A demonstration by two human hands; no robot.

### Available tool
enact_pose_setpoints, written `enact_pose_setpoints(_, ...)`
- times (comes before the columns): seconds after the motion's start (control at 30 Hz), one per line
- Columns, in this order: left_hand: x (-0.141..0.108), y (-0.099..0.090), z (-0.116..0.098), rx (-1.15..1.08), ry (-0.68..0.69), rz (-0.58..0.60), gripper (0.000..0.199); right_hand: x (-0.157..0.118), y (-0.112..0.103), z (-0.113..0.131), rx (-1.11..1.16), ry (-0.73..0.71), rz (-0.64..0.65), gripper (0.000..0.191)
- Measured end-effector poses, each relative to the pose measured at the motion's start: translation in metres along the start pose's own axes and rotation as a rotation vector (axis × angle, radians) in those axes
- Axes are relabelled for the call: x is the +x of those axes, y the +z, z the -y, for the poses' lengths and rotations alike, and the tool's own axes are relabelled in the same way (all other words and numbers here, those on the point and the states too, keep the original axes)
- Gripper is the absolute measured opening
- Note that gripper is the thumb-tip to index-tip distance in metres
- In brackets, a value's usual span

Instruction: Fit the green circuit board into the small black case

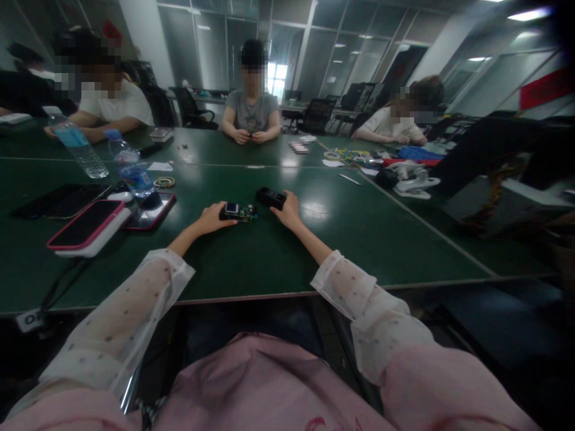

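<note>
In my left hand is a small circuit board with a little square screen at its left part. The fingers close around its left end, and green board with small components sticks out to the right. My right hand grips a black plastic casing by its right end; openings show along its upper face. The two pieces are apart, the casing a little farther away and to the right. Both hands are low over the green table, and whether they rest on it I cannot tell.
At the left are a phone in a pink case, another phone, two water bottles and a tape roll. A pen, wires and a white plastic object lie at the right. Several people sit across the table.
</note>
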State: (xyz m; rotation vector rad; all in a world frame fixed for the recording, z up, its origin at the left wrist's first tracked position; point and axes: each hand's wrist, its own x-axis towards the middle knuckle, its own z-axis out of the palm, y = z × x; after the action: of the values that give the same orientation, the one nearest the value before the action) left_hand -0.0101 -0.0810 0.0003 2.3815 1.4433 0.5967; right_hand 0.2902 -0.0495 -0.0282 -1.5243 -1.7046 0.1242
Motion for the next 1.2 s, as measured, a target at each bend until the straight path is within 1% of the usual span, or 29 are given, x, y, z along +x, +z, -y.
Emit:
enact_pose_setpoints(0.13, 0.001, 0.002, 0.003, 0.008, 0.001, 0.001, 0.059, 0.000, -0.001, 0.001, -0.010, 0.010, 0.013, 0.068)
enact_pose_setpoints(0.33, 0.000, 0.000, 0.001, -0.001, -0.006, 0.010, 0.059, -0.001, -0.002, 0.001, -0.015, 0.000, 0.038, 0.061)
enact_pose_setpoints(0.5, -0.002, -0.002, -0.001, -0.026, -0.001, 0.019, 0.057, -0.001, -0.003, 0.000, 0.022, 0.009, 0.004, 0.060)
enact_pose_setpoints(0.63, -0.002, -0.001, -0.001, -0.038, 0.004, 0.006, 0.058, 0.001, -0.004, -0.002, 0.061, -0.008, -0.003, 0.051)
enact_pose_setpoints(0.73, -0.001, 0.000, 0.000, -0.027, 0.001, -0.005, 0.058, 0.002, -0.005, 0.002, 0.137, -0.026, -0.013, 0.047)
enact_pose_setpoints(0.87, -0.001, 0.001, 0.000, -0.036, 0.003, -0.019, 0.061, -0.005, -0.010, 0.023, 0.349, -0.107, 0.028, 0.052)
enact_pose_setpoints(0.9, -0.001, 0.001, -0.001, -0.042, 0.007, -0.024, 0.061, -0.008, -0.011, 0.030, 0.405, -0.151, 0.059, 0.054)
enact_pose_setpoints(0.97, -0.001, 0.001, -0.001, -0.047, 0.011, -0.034, 0.063, -0.015, -0.013, 0.042, 0.492, -0.247, 0.080, 0.057)
enact_pose_setpoints(1.07, -0.001, 0.003, -0.001, -0.047, 0.001, -0.045, 0.068, -0.023, -0.011, 0.054, 0.505, -0.324, 0.142, 0.059)
enact_pose_setpoints(1.2, 0.000, 0.004, 0.001, -0.065, -0.014, -0.051, 0.071, -0.026, -0.006, 0.056, 0.487, -0.373, 0.181, 0.060)
